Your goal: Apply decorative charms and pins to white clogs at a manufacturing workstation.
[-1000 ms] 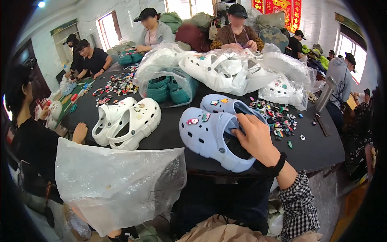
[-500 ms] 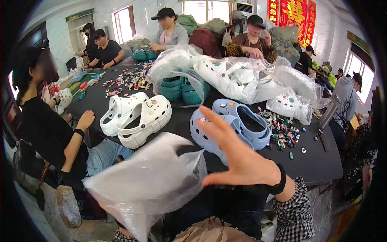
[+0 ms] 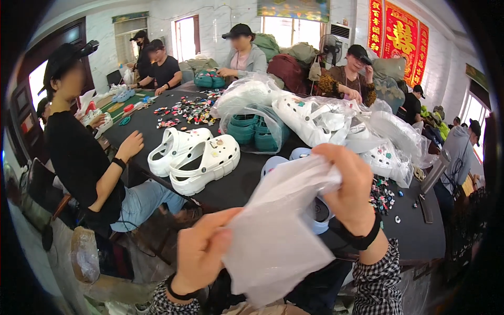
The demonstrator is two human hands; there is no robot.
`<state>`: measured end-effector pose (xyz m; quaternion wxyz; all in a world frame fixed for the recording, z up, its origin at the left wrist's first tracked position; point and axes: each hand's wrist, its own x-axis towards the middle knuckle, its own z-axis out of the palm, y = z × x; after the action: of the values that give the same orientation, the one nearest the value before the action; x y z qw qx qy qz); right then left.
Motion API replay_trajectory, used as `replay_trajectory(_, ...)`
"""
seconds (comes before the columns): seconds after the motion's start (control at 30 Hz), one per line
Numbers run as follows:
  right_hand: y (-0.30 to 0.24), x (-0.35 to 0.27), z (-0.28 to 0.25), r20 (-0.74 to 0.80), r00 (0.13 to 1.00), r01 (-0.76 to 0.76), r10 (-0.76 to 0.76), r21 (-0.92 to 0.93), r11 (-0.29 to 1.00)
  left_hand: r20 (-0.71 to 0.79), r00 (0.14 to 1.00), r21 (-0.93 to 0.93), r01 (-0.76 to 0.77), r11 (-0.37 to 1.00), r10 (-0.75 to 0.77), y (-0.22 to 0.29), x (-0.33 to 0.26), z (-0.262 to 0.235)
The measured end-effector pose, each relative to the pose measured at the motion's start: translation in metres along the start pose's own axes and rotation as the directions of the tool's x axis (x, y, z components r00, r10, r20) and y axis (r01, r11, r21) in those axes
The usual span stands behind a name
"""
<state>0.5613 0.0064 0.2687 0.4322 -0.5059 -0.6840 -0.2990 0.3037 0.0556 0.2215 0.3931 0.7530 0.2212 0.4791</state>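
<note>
A thin translucent plastic bag point(image 3: 278, 231) is stretched between my two hands, close in front of me. My left hand point(image 3: 202, 252) pinches its left edge, while my right hand point(image 3: 346, 186) grips its upper right corner. Behind the bag, mostly covered by it, lie light-blue clogs point(image 3: 321, 224) on the table. To their left a pair of white clogs point(image 3: 206, 164) with small charms sits uncovered. Whether the bag's mouth is parted cannot be made out.
Bagged white clogs point(image 3: 310, 121) and bagged green clogs point(image 3: 257, 131) are heaped farther back on the dark table point(image 3: 220, 198). Loose colourful charms point(image 3: 382, 195) lie at the right, more point(image 3: 189, 111) at the back left. A co-worker point(image 3: 79, 163) sits close on my left.
My right hand, spread over the blue clogs before, has closed on the bag. The bag has moved right and up, in front of the blue clogs, and my left hand has come into view.
</note>
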Motion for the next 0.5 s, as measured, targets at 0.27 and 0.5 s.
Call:
replay_trajectory(0.27, 0.007, -0.044, -0.033, 0.132, 0.946, -0.32, 0.296, 0.236, 0.918, 0.38, 0.898, -0.504, 0.001, 0.864, 0.221, 0.006, 0.011, 0.073)
replay_trajectory(0.5, 0.022, -0.105, -0.061, 0.488, 0.698, -0.586, 0.523, 0.81, 0.027, 0.167, 0.878, -0.177, -0.421, 0.89, 0.449, -0.021, 0.02, 0.127)
